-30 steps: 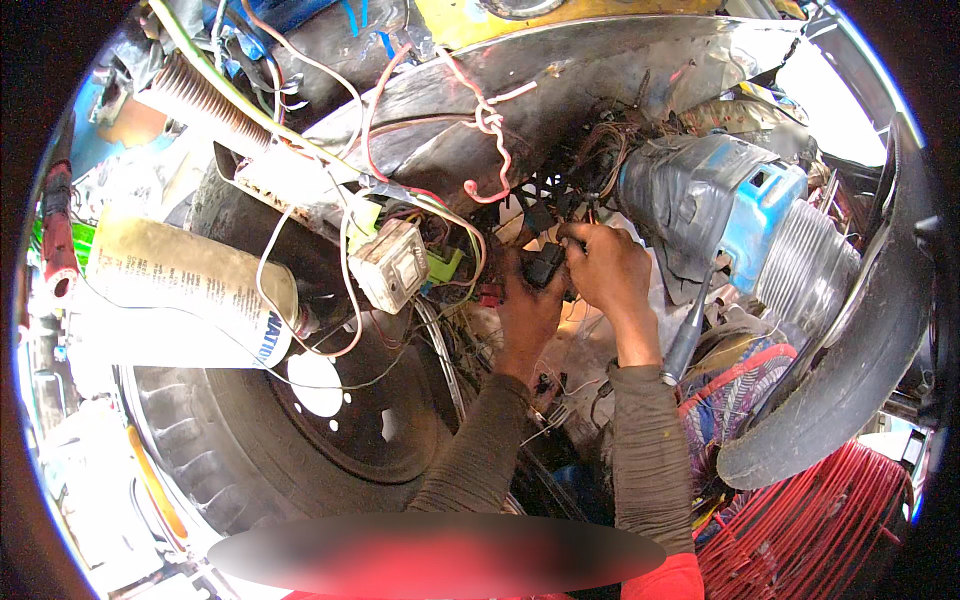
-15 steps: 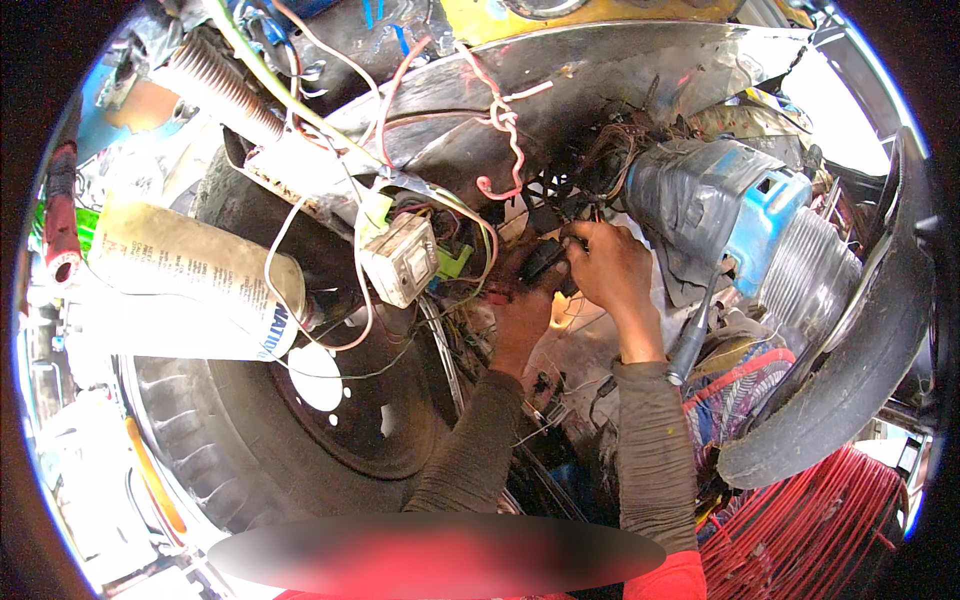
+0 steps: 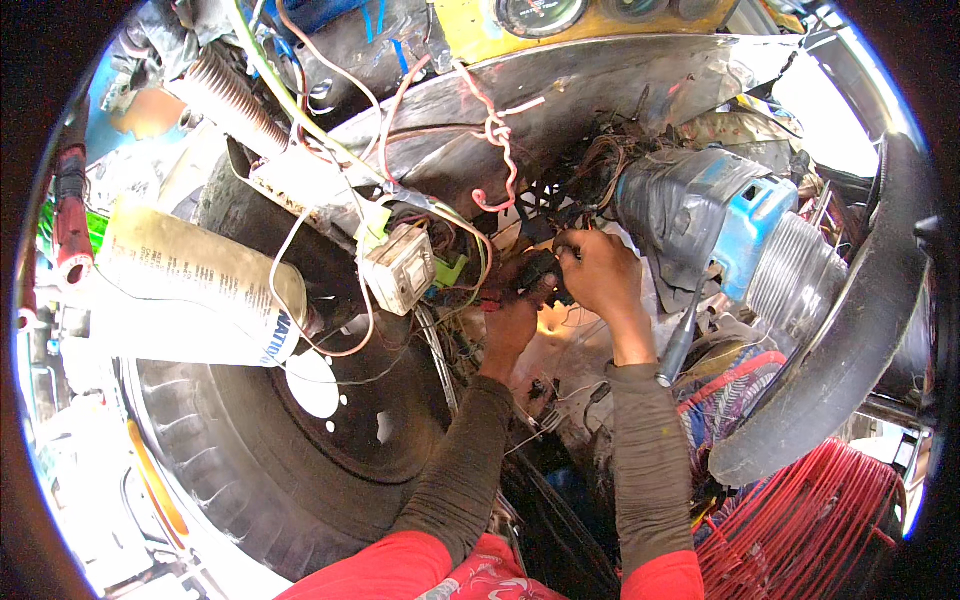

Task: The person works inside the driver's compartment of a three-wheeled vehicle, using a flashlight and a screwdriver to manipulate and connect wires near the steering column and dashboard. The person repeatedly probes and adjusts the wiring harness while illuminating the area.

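Note:
Both hands work close together among loose wires below a curved metal panel. My left hand is closed around a small black part, blocky or cylindrical, whose exact kind I cannot make out. Just to its right, my right hand has its fingers bent and pinched beside the black part. Whatever those fingertips grip is hidden. Dark bundled wires hang behind the hands. A pale box-shaped electrical unit with wires dangles to the left of my left hand.
A steering wheel and a tape-wrapped blue column housing stand at right, with a lever pointing down. A large tyre lies at lower left beneath a pale cylinder. Twisted pink wire hangs above; red cords are at lower right.
The view has shifted a little, showing more of the gauges at the top. Both hands keep nearly the same place, with the right fingers slightly repositioned by the black part.

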`<state>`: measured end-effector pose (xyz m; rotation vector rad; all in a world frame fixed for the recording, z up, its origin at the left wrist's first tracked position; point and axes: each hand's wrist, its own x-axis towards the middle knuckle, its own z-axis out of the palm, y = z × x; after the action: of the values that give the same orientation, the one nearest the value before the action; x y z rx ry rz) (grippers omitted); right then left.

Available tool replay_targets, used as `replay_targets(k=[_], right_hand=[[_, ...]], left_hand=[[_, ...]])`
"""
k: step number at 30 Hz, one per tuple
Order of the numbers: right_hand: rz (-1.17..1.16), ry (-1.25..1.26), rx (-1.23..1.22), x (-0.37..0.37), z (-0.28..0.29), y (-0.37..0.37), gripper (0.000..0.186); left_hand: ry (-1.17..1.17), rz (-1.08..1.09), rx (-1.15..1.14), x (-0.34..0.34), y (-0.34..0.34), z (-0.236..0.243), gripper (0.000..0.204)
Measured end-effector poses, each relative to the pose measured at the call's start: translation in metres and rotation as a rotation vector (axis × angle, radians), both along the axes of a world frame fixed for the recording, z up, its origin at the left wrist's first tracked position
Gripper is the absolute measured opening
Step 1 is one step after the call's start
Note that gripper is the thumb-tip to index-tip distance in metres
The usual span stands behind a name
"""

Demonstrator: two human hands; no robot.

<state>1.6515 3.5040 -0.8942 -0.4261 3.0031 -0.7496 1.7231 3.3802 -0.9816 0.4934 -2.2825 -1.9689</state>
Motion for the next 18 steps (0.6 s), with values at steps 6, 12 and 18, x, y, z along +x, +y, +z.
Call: replay_targets(k=[6, 12, 18], right_hand=[[0.004, -0.026, -0.001, -0.002, -0.006, 0.003, 0.022], [-0.027, -0.053, 0.000, -0.002, -0.006, 0.004, 0.023], [-0.062, -0.059, 0.044, -0.002, -0.005, 0.007, 0.023]], left_hand=[[0.271, 0.162, -0.536, -0.001, 0.018, -0.025, 0.039], [0.269, 0.018, -0.572, 0.003, 0.006, -0.031, 0.051], [0.154, -0.002, 0.050, 0.010, 0.000, -0.003, 0.044]])
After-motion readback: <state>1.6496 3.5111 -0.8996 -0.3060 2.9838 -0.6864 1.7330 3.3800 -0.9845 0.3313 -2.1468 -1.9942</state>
